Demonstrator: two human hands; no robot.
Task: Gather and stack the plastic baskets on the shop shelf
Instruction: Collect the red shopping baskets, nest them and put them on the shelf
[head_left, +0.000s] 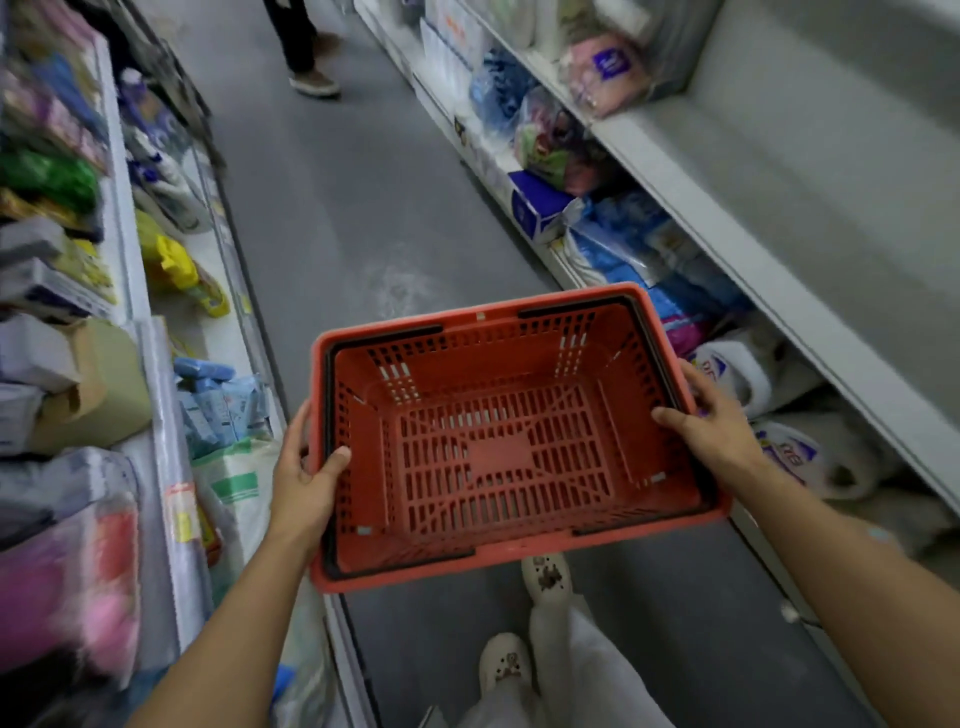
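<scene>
A red plastic basket (498, 441) with slotted walls and black folded handles hangs level above the aisle floor in front of me. It is empty. My left hand (306, 478) grips its left rim, thumb inside the wall. My right hand (711, 415) grips the right rim, thumb lying on the inner edge. No other basket shows.
Shelves of packaged goods (62, 312) line the left side. White shelves (727, 218) with bagged goods run along the right. The grey aisle floor (353, 208) stretches ahead, where another person's legs (306, 52) stand. My own feet (545, 577) are below the basket.
</scene>
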